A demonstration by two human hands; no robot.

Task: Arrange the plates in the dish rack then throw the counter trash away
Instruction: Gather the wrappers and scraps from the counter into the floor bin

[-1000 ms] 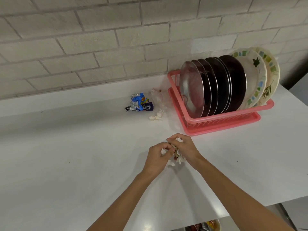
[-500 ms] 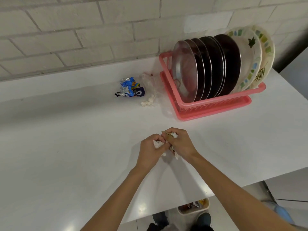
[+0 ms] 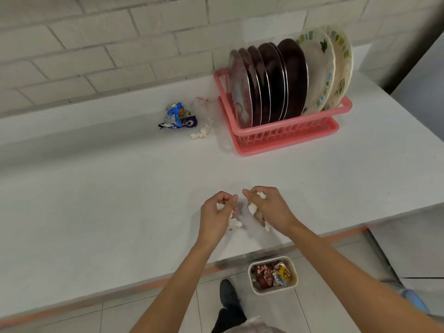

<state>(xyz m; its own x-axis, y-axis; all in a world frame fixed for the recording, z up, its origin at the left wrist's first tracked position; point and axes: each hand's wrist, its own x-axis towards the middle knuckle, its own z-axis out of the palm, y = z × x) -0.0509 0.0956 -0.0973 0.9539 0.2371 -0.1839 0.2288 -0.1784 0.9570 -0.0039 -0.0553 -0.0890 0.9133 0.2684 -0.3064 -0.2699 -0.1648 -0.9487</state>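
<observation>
Crumpled white tissue scraps (image 3: 232,221) sit in the left hand (image 3: 216,218), whose fingers curl round them with a tuft hanging out below. The right hand (image 3: 272,210) clutches its own wad of white tissue with a bit of wrapper (image 3: 254,209). Both fists are closed on trash and held a little apart. They hang just over the white counter (image 3: 96,188), well out in front of the pink plastic dish rack (image 3: 283,137), on the person's side of it.

The small cream waste bin (image 3: 274,290) stands on the floor further out from the rack, past the counter's front edge. It already holds bright wrappers. From the hands it lies below and back toward the person, slightly to the right — so the right hand is the nearer one. I judge the drop calls for drawing both fists back past the edge before letting go, or scraps may land on the counter lip.

To the rack's left lie a crumpled blue foil wrapper (image 3: 179,116), a clear plastic scrap (image 3: 203,105) and a small white tissue lump (image 3: 200,133) — well apart from either hand.

In the rack the round steel plates (image 3: 269,82) and two patterned white plates (image 3: 319,68) stand on edge, so that half of the job looks done.
</observation>
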